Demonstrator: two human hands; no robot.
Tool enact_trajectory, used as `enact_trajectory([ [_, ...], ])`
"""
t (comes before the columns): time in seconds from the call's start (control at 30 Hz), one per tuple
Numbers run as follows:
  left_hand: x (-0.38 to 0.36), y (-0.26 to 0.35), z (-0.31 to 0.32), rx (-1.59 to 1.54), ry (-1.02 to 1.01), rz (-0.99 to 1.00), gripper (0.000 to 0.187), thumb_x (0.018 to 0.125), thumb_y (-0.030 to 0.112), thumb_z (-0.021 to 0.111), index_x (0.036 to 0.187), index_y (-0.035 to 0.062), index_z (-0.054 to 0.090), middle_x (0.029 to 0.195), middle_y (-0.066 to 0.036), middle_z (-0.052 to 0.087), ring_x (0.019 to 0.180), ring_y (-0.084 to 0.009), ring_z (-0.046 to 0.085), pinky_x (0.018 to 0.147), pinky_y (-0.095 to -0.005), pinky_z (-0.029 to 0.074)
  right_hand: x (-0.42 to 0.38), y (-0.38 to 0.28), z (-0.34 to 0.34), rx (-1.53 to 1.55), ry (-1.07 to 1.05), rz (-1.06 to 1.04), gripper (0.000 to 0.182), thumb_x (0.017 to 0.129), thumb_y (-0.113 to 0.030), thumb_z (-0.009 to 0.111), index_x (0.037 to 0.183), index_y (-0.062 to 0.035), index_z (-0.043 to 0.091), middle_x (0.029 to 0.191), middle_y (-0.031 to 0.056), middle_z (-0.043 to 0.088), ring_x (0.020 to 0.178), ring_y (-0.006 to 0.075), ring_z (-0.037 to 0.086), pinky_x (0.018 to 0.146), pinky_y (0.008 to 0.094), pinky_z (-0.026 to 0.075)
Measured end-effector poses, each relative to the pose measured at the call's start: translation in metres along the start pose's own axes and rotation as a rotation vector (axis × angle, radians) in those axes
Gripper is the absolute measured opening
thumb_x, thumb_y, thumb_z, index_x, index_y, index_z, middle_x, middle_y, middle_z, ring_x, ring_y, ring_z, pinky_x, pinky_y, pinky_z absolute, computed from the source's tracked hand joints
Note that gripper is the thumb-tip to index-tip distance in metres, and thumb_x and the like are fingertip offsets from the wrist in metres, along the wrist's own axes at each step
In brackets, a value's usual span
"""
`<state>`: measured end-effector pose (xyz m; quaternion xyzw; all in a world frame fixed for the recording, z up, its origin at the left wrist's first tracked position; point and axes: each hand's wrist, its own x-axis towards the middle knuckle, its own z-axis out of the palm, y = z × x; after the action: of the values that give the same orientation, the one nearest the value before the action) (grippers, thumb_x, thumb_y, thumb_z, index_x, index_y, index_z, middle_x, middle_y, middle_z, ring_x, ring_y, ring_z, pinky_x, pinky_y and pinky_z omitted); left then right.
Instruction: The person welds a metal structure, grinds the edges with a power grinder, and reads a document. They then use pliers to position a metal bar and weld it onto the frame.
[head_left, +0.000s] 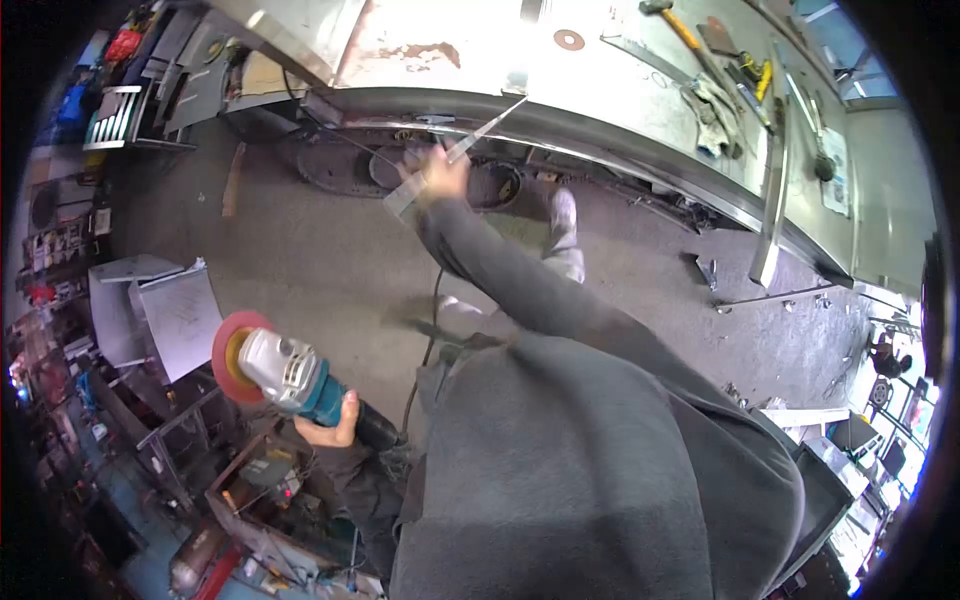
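Observation:
My left hand [333, 428] is wrapped round the body of a teal and silver angle grinder [285, 370]. A reddish disc [236, 357] on the grinder faces left, away from my torso. My right hand [440, 177] reaches out to the front edge of the workbench [620, 145] and grips a thin, pointed metal piece [487, 131]. The tip of this piece points up and right over the bench edge, and its wider end shows below the hand. Some right-hand fingers are blurred.
Gloves [712, 118], a hammer [683, 27], a loose disc [569, 40] and a long metal bar [775, 200] lie on the bench. A dark cable [425, 350] crosses the floor beside me. Sheet-metal panels [180, 318] and a cluttered bin [270, 480] are at left.

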<state>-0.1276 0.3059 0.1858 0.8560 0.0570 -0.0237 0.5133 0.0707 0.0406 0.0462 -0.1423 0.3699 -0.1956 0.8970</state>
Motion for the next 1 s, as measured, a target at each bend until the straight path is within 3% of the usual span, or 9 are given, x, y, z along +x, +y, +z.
enact_trajectory([
  [0.2,-0.027,-0.018,-0.091,-0.157,-0.02,0.062,0.032,0.073,0.01,0.067,0.098,-0.0029,0.051,0.083,-0.01,0.058,0.071,-0.0182,0.058,0.07,-0.0301,0.047,0.015,-0.087,0.111,0.271,-0.274,0.033,0.018,0.096,-0.022,0.037,0.103,-0.0072,0.043,0.078,0.0074,0.049,0.07,0.0204,0.052,0.065,0.0356,0.047],
  [0.3,-0.019,-0.028,-0.111,-0.194,-0.018,0.084,0.031,0.073,0.011,0.066,0.097,-0.0025,0.051,0.079,-0.009,0.057,0.069,-0.019,0.058,0.069,-0.03,0.048,-0.009,-0.108,0.04,0.068,-0.24,0.07,0.026,0.096,-0.024,0.035,0.089,-0.0024,0.049,0.067,0.0052,0.047,0.058,0.0166,0.048,0.057,0.0283,0.046],
  [0.4,0.001,-0.055,-0.136,-0.238,-0.143,0.102,0.036,0.072,0.011,0.066,0.101,-0.0031,0.049,0.084,-0.012,0.056,0.069,-0.0198,0.058,0.068,-0.0312,0.049,-0.004,-0.135,-0.073,-0.456,-0.178,0.305,0.025,0.096,-0.017,0.034,0.112,-0.0037,0.048,0.063,-0.0013,0.038,0.043,0.0092,0.028,0.035,0.0257,0.026],
  [0.5,0.028,-0.039,-0.132,-0.478,-0.226,0.104,0.044,0.071,0.009,0.066,0.108,-0.0038,0.046,0.087,-0.013,0.055,0.072,-0.0213,0.057,0.068,-0.033,0.049,0.042,-0.21,-0.19,-1.974,-0.277,-0.678,0.03,0.092,-0.021,0.048,0.116,-0.0033,0.048,0.079,0.0181,0.062,0.071,0.0324,0.064,0.061,0.043,0.052],
  [0.7,0.097,-0.005,-0.114,-0.551,-0.429,0.045,0.056,0.066,0.011,0.069,0.113,-0.0035,0.042,0.09,-0.013,0.053,0.074,-0.0217,0.057,0.069,-0.0325,0.05,0.029,-0.296,-0.129,-2.768,0.035,-0.992,0.037,0.086,-0.011,0.045,0.123,-0.0161,0.048,0.1,0.0123,0.062,0.09,0.0296,0.062,0.074,0.0407,0.05],
  [0.77,0.12,0.005,-0.099,-0.46,-0.498,0.1,0.056,0.066,0.014,0.066,0.114,-0.0037,0.042,0.094,-0.013,0.051,0.076,-0.0225,0.056,0.069,-0.034,0.048,0.032,-0.303,-0.136,-2.754,-0.043,-1.458,0.039,0.084,-0.01,0.046,0.123,-0.016,0.048,0.102,0.0114,0.06,0.089,0.0285,0.062,0.072,0.0394,0.049],
  [0.87,0.152,0.033,-0.074,-0.401,-0.595,0.114,0.059,0.064,0.014,0.067,0.114,-0.0042,0.041,0.091,-0.013,0.052,0.075,-0.022,0.056,0.067,-0.0342,0.049,0.041,-0.27,-0.172,-2.607,0.112,-0.972,0.044,0.082,-0.004,0.053,0.124,-0.0138,0.046,0.11,0.016,0.059,0.09,0.0304,0.062,0.074,0.0427,0.053],
  [0.9,0.166,0.038,-0.063,-0.375,-0.643,0.13,0.06,0.063,0.014,0.067,0.114,-0.0043,0.041,0.09,-0.013,0.052,0.074,-0.0218,0.057,0.066,-0.0341,0.05,0.034,-0.246,-0.19,-2.3,-0.06,-1.178,0.037,0.084,-0.007,0.051,0.121,-0.0117,0.049,0.1,0.0191,0.062,0.077,0.0311,0.065,0.063,0.0439,0.053],
  [1.0,0.204,0.046,-0.035,-0.343,-0.733,0.171,0.061,0.061,0.014,0.069,0.114,-0.005,0.043,0.089,-0.014,0.055,0.07,-0.022,0.058,0.062,-0.0335,0.05,0.004,-0.128,-0.245,-1.703,0.255,-0.768,0.016,0.083,-0.016,0.055,0.096,-0.0065,0.059,0.069,0.0162,0.062,0.066,0.0322,0.064,0.059,0.0436,0.049],
])
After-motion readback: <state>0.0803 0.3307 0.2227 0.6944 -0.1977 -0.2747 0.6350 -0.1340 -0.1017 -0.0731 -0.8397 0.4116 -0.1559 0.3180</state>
